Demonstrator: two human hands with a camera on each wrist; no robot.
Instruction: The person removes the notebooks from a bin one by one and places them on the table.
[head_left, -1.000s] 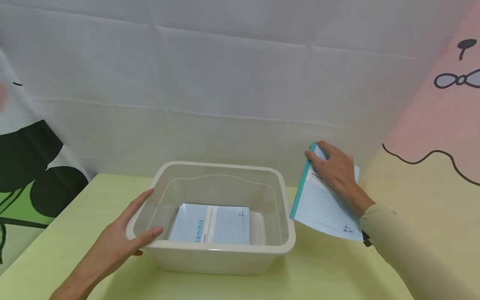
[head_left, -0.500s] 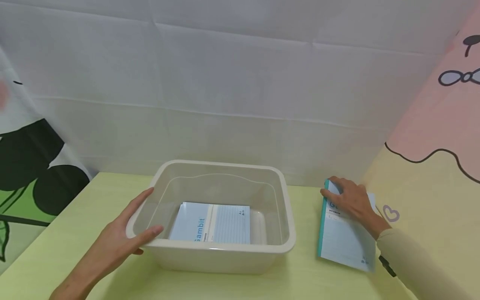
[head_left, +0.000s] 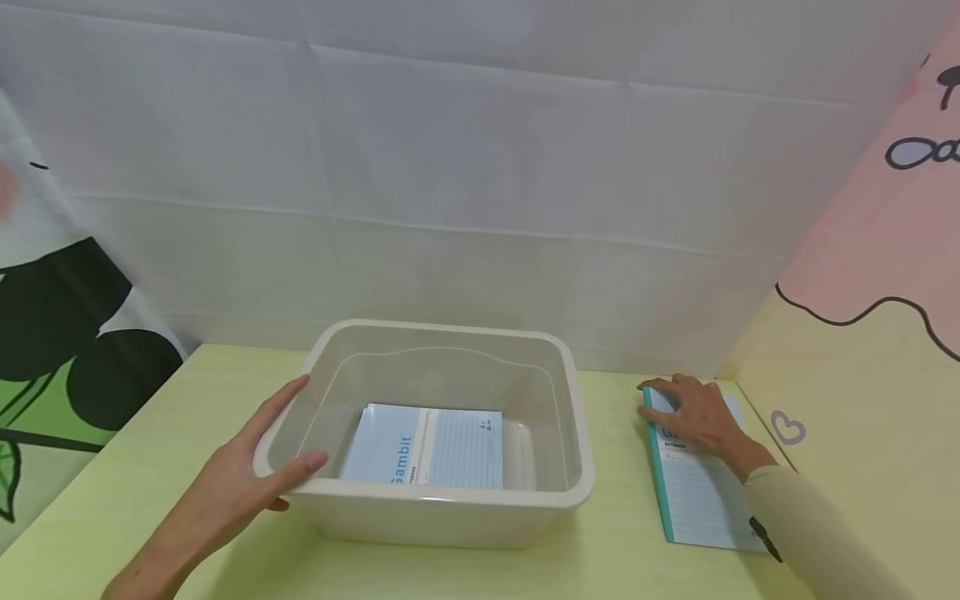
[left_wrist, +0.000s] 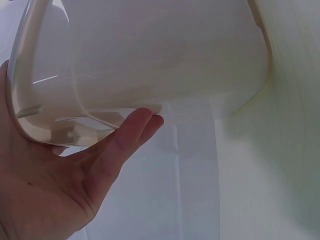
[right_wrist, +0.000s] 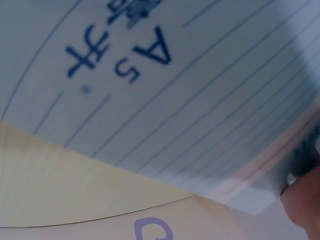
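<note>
In the head view my left hand point(head_left: 236, 471) grips the near left corner of a beige plastic basin point(head_left: 450, 496), thumb over the rim and fingers outside the wall. The left wrist view shows these fingers point(left_wrist: 117, 150) against the basin's outer side. Inside the basin lies a light blue "Gambit" notebook point(head_left: 423, 446), with another edge showing under it. To the right, my right hand point(head_left: 697, 417) holds a second blue notebook point(head_left: 708, 492) with a teal spine, low at the table. Its thumb and index finger reach the spine edge near the top; the lined cover shows large in the right wrist view.
The pale yellow-green table point(head_left: 611, 467) runs back to a white cloth wall point(head_left: 480, 167). On the right stands a pink and yellow printed panel point(head_left: 862, 375), close beside the right-hand notebook. A panel with black and green shapes point(head_left: 112, 375) rises at the left.
My right hand has lowered the notebook from beside the basin's rim, rightward and down to the table, and the notebook now lies flatter. My left hand and the basin have stayed in place.
</note>
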